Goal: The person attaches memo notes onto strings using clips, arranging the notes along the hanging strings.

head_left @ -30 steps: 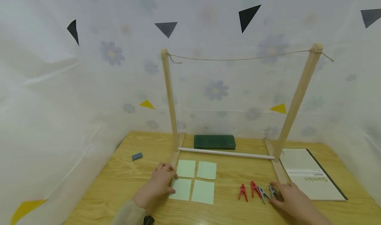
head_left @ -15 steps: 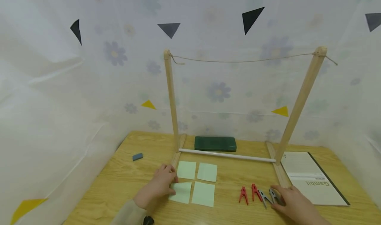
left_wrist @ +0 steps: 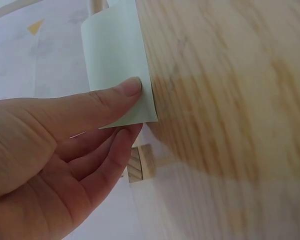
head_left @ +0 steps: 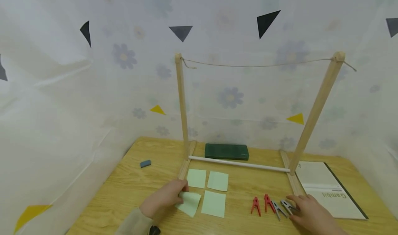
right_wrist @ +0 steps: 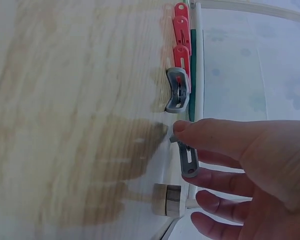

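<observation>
Left fingers (left_wrist: 132, 89): closed on one edge of a pale green paper sheet (head_left: 189, 204), thumb on top and fingertips beneath; the sheet curves and is at least partly raised off the table (head_left: 239, 207).
Right fingers (right_wrist: 225, 182): thumb and index finger pinch a gray clothespin (right_wrist: 184, 160) between them; the remaining fingers are loosely bent.
Clock: 12 is straight ahead of the person, 6 is nearest the body.
Left hand (head_left: 164, 197): at 7 o'clock from the foot of the left post (head_left: 182, 104), coming out of a beige sleeve (head_left: 136, 224).
Right hand (head_left: 314, 214): at 5 o'clock from the foot of the right post (head_left: 316, 112).
Other paper: around the pinched sheet lie a far left sheet (head_left: 196, 178) near 1 o'clock, a far right sheet (head_left: 218, 181) near 2 and a near right sheet (head_left: 213, 204) at 3, all pale green.
Other clothespins: a second gray clothespin (right_wrist: 177, 97) lies just beside the pinched one, toward 8 o'clock; a red clothespin (head_left: 267, 199) and an outer red clothespin (head_left: 255, 203) follow toward 9.
Frame: both posts are wooden, with a thin cord (head_left: 248, 66) slung between their tops and a white bar (head_left: 239, 164) joining them low down.
Beyond the bar: a green case (head_left: 226, 152), at 1 o'clock from the sheets.
Sides: a small blue block (head_left: 145, 163) at 11 o'clock from the left hand; a white pad (head_left: 334, 207) marked "Gambit" at 1 o'clock from the right hand.
</observation>
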The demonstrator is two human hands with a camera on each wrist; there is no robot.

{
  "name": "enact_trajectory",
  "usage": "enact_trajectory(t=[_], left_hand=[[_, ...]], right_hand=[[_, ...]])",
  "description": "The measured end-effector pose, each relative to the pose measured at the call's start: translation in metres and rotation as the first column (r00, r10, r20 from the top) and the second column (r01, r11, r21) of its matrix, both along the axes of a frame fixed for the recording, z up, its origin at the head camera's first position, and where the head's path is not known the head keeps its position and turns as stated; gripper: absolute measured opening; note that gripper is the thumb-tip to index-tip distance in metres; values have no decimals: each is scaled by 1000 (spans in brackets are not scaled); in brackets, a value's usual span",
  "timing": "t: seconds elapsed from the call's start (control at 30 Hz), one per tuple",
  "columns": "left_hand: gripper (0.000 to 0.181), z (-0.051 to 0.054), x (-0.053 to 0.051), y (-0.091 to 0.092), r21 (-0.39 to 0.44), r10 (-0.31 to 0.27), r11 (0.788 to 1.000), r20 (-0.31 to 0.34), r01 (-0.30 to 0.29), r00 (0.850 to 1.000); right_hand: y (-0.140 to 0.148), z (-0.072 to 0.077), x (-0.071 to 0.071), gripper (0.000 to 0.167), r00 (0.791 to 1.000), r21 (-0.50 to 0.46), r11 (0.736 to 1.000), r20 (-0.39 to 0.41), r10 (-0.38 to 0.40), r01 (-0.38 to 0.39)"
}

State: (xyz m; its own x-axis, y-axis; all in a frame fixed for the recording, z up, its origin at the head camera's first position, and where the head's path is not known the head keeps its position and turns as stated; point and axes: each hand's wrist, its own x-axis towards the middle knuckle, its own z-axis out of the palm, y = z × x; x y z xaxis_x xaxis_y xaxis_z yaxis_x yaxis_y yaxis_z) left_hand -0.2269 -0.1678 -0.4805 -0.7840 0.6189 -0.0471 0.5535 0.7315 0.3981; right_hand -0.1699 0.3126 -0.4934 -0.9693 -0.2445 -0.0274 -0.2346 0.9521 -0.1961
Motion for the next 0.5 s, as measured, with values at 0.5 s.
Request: enact_trajectory(t=[0.5], left_hand=[[42, 6, 3, -2, 32, -19, 999, 20, 18, 1000]], right_hand=[[3, 17, -2, 32, 999, 2, 1000, -38, 2, -2]])
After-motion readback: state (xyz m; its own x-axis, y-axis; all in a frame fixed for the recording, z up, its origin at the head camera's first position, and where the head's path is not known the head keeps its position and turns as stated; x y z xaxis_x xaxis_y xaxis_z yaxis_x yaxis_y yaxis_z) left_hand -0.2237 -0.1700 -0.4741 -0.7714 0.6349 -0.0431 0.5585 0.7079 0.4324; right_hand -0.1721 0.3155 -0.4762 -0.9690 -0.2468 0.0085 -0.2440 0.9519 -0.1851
